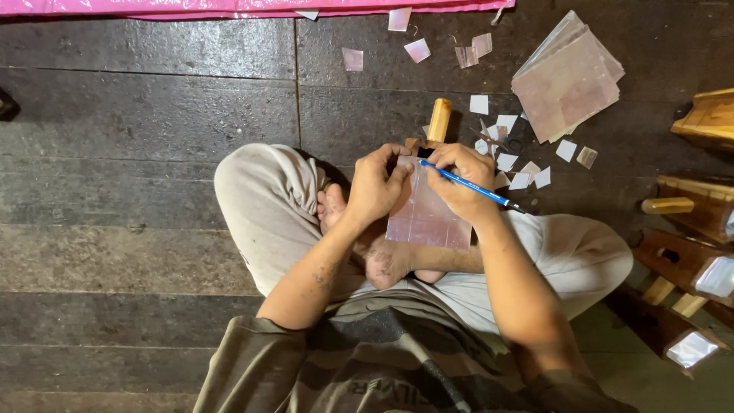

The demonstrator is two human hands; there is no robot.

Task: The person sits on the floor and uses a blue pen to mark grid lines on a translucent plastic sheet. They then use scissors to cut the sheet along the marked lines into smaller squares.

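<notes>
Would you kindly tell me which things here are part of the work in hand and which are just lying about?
In use:
- left hand, steadying the pale pink sheet
- right hand, holding the blue pen on that sheet

Lying about:
- stack of sheets
- small cut squares on the floor
- wooden handle
- wooden pieces at the right

The pale pink, faintly gridded translucent sheet (425,214) serves as landmark. Touching its top edge, the pencil (470,185) is bright blue with a black tip. Just beyond it, the wooden handle (439,119) is honey yellow. Up and to the right lies a stack of larger sheets (567,79) in dusty pink-grey, with small white and pearly squares (514,162) scattered between. The floorboards (145,115) around are dark grey-brown, streaked. Far above runs a hot-pink cloth (229,8). Below the sheet, the trousers (264,206) are off-white and the shirt (367,359) olive with dark stripes
</notes>
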